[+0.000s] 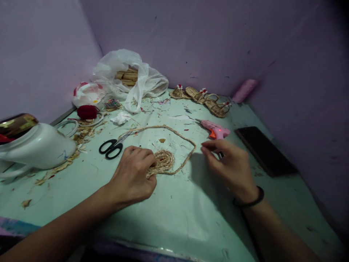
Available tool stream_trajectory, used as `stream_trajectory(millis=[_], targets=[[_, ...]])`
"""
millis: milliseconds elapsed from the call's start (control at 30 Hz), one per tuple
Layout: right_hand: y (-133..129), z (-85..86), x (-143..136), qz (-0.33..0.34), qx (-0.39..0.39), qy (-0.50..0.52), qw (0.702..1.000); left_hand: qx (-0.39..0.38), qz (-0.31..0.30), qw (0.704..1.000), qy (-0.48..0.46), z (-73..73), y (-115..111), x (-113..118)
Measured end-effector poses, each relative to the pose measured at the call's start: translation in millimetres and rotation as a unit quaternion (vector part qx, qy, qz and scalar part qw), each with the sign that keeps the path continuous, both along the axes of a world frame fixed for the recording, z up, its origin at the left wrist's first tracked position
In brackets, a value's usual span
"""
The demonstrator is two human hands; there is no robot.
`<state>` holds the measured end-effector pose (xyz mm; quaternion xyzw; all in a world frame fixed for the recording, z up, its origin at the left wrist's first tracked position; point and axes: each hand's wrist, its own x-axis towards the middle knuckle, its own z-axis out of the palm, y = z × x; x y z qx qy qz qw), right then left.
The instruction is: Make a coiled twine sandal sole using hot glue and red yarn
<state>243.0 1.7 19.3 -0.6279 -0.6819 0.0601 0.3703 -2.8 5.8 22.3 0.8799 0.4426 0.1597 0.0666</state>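
A flat spiral coil of braided straw-coloured cord (165, 160) lies on the pale green tabletop. My left hand (136, 171) is closed on its left edge, thumb at the near side, fingers curled over the top. From the coil a loose length of the cord (188, 140) loops out to the right and back toward the scissors. My right hand (227, 163) hovers right of the loop, thumb and index tips slightly apart, nothing visible between them. Just beyond it stands a pink glue gun (214, 128) with a lit red light; the hand partly hides its handle. Black-handled scissors (111, 148) lie left of the coil.
Small woven sandals (201, 96) with red and white beads sit at the back. A plastic bag (122, 58) holds dried strips. Dark red yarn (87, 112), white rings (68, 127) and a white pitcher-like container (51, 149) are on the left. A dark phone (264, 151) lies right.
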Motion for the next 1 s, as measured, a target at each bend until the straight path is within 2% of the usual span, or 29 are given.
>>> stream_trajectory(millis=[100, 133, 200, 300, 400, 500, 633, 700, 767, 867, 1000], targets=[[10.8, 4.3, 22.6, -0.177, -0.065, -0.056, 0.980, 0.000, 0.002, 1.000, 0.002, -0.5, 0.5, 0.4], [15.3, 5.4, 29.6, -0.212, -0.103, -0.081, 0.968, -0.001, 0.002, 1.000, 0.005, -0.5, 0.6, 0.5], [25.5, 6.4, 40.0, -0.228, -0.169, -0.106, 0.953, -0.002, 0.004, 1.000, 0.009, -0.1, 0.6, 0.5], [41.9, 6.0, 45.5, -0.205, -0.231, -0.083, 0.947, -0.003, 0.006, 1.000, 0.009, 0.3, 0.4, 0.2], [54.3, 6.0, 44.1, -0.199, -0.271, 0.035, 0.941, -0.002, 0.002, 1.000, 0.010, -0.3, 0.5, -0.4], [53.9, 10.3, 40.0, -0.185, -0.300, 0.143, 0.925, -0.002, 0.002, 1.000, 0.008, -1.3, 1.0, -0.7], [23.5, 21.3, 31.3, -0.111, -0.299, 0.236, 0.918, -0.006, 0.001, 1.000, 0.000, -1.4, 1.6, -0.6], [-1.2, 23.4, 27.7, -0.021, -0.227, 0.304, 0.925, -0.005, 0.001, 1.000, -0.004, -1.2, 1.3, -0.5], [-26.1, 19.9, 25.4, 0.036, -0.218, 0.294, 0.930, -0.003, 0.003, 1.000, -0.006, -1.2, 0.7, -0.4], [-54.3, 6.0, 22.7, 0.097, -0.219, 0.276, 0.931, -0.011, 0.008, 1.000, -0.005, -1.3, 0.0, -0.1], [-67.1, -10.5, 16.6, 0.118, -0.200, 0.220, 0.948, -0.018, 0.007, 1.000, -0.001, -0.5, 1.2, 0.6]])
